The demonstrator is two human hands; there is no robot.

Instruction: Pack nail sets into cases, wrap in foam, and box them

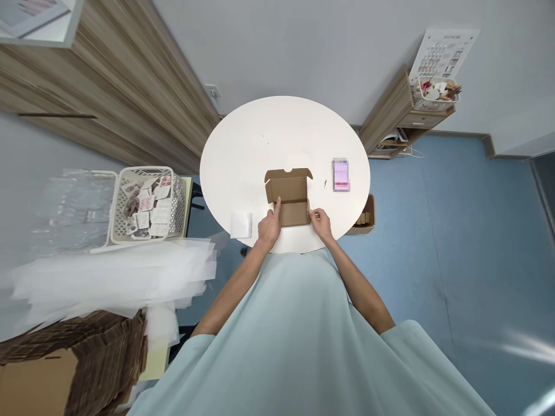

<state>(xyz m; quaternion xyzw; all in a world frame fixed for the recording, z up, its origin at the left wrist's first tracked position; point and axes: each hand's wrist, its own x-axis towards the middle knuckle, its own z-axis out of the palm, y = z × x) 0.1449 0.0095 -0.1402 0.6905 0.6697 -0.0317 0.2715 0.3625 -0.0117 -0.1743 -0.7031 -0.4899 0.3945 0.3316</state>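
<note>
A brown cardboard box rests on the white round table, its lid raised on the far side with tabs spread at the corners. My left hand grips the box's left side, index finger stretched along the wall and the other fingers curled. At the right side, my right hand pinches the box's edge between thumb and fingers. To the left of my left hand lies a small stack of white translucent sheets or bags. Beyond my right hand is a pink-purple rectangular item, its surface blurred.
At left stand a white basket of small packets, clear plastic packaging, white sheets and stacked flat cardboard. A carton with small brown pieces sits beside the table at right. A wooden cabinet is behind it.
</note>
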